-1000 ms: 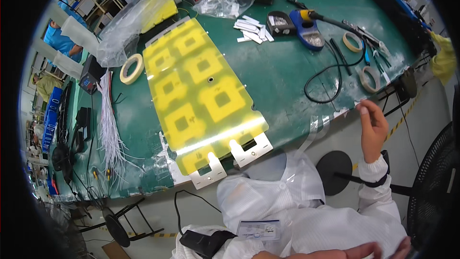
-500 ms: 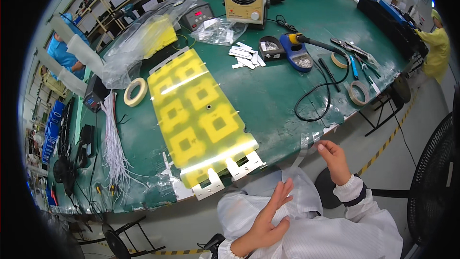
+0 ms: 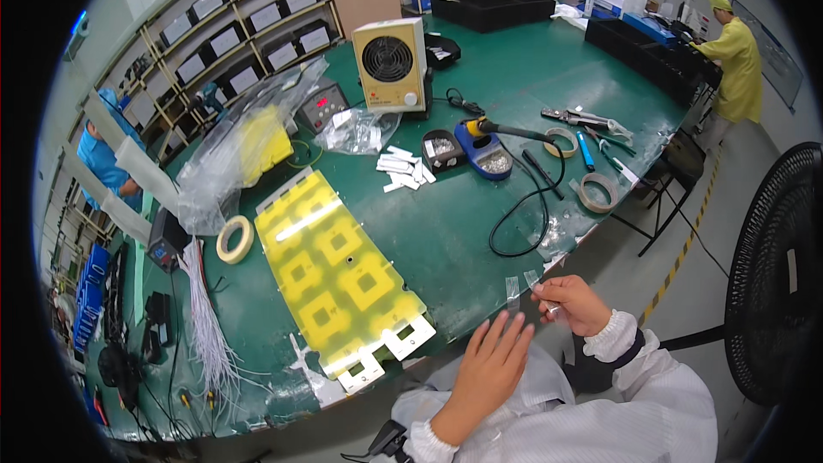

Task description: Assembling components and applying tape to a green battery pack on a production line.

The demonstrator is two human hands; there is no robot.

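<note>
Near the table (image 3: pixel 454 270), both hands (image 3: pixel 493 369) (image 3: pixel 576 304) angle inward.

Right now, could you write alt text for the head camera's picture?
A person's right hand pinches a clear strip near a green workbench's edge, the left hand open beside it. A yellow panel lies to their left, a boxy fan farther back.

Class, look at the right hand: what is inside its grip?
The right hand pinches a clear strip, with one end poking out. The pinched part is covered and cannot be seen.
</note>
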